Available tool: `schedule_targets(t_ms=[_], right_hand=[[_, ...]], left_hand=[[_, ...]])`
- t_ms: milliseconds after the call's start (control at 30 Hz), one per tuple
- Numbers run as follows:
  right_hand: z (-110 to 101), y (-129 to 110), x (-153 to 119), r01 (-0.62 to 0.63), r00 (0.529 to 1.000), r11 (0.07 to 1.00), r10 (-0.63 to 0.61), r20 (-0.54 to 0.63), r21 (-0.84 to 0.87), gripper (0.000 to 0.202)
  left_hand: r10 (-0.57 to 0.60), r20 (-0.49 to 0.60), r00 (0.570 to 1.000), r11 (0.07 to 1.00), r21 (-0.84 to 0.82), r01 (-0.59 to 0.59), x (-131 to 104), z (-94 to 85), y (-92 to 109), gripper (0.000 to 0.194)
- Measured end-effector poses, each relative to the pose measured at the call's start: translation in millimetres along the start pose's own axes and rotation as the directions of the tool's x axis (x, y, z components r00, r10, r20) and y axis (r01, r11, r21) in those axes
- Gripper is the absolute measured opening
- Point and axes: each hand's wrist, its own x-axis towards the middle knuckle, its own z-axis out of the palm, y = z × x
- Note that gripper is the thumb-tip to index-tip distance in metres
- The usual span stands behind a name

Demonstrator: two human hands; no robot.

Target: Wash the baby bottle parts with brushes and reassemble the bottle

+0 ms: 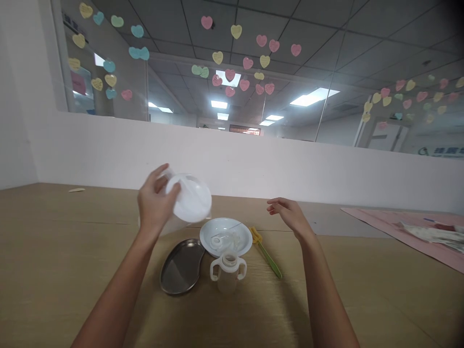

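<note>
My left hand (pixel 155 203) grips a translucent plastic jug with a white lid (pixel 194 200). Motion blurs the jug, which is tilted with its lid facing me above the table. Below and right of it sits a white bowl (pixel 206 239) with several clear plastic parts inside. In front of the bowl a baby bottle with two white handles (pixel 227 282) stands upright, its mouth uncovered. My right hand (pixel 286 212) hovers at the right with its fingers apart and holds nothing. The nearest thing to it is a green-handled brush with a yellow sponge head (pixel 268 256), lying beside the bowl.
A metal kidney dish (pixel 181 268) lies left of the bottle. At the far right, a pink mat (pixel 384 222) bears white cloth-like items and a blue pen. A small flat pale piece (pixel 77 190) lies at the back left. The white wall (pixel 235 159) borders the table's far edge.
</note>
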Motion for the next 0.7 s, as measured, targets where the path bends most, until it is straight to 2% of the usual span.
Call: schedule_targets(t_ms=[33,67,133,200,267,400,467,533,600,667,700], right_hand=[[-0.3,0.2,0.3,0.0,1.0,1.0,0.0,0.002,-0.001,0.026],[-0.5,0.3,0.5,0.001,1.0,1.0,-0.001,0.006,-0.002,0.026],[-0.7,0.0,0.9,0.004,1.0,1.0,-0.004,0.013,-0.005,0.026],[-0.7,-0.6,1.1,0.007,1.0,1.0,-0.006,0.017,-0.007,0.026],[-0.6,-0.7,1.6,0.003,1.0,1.0,-0.003,0.023,-0.017,0.025],[0.8,5.3,5.3,-0.026,0.997,0.994,0.034,0.066,-0.109,0.025],[3.6,13.4,8.2,-0.084,0.984,0.958,0.123,0.129,-0.275,0.023],[8.3,24.8,11.0,-0.153,0.947,0.877,0.263,0.186,-0.456,0.019],[15.0,38.7,12.8,-0.202,0.871,0.787,0.417,0.261,-0.583,0.019],[22.9,53.3,13.3,-0.218,0.751,0.701,0.565,0.342,-0.679,0.019],[27.0,60.4,13.2,-0.221,0.693,0.66,0.624,0.361,-0.718,0.019]], left_hand=[[-0.095,-0.092,0.991,0.989,-0.119,0.084,7.5,0.0,-13.2,0.053],[-0.211,-0.205,0.956,0.96,-0.229,0.163,14.7,-0.3,-25.8,0.056],[-0.394,-0.355,0.848,0.884,-0.4,0.244,26.8,-2.3,-47.7,0.057],[-0.518,-0.416,0.747,0.817,-0.5,0.288,34.9,-5.7,-64.3,0.056],[-0.58,-0.415,0.701,0.78,-0.533,0.33,38.8,-8.8,-76.4,0.056],[-0.613,-0.373,0.696,0.765,-0.5,0.406,38.9,-9.7,-92.5,0.055],[-0.622,-0.36,0.696,0.767,-0.461,0.447,38.4,-8.7,-97.9,0.056],[-0.624,-0.351,0.698,0.774,-0.402,0.489,38.7,-8.4,-102.7,0.058],[-0.611,-0.341,0.715,0.79,-0.318,0.524,39.3,-9.1,-108.0,0.061],[-0.568,-0.326,0.756,0.823,-0.204,0.531,39.4,-10.9,-114.2,0.064],[-0.525,-0.318,0.79,0.85,-0.139,0.509,39.4,-12.4,-117.1,0.065]])
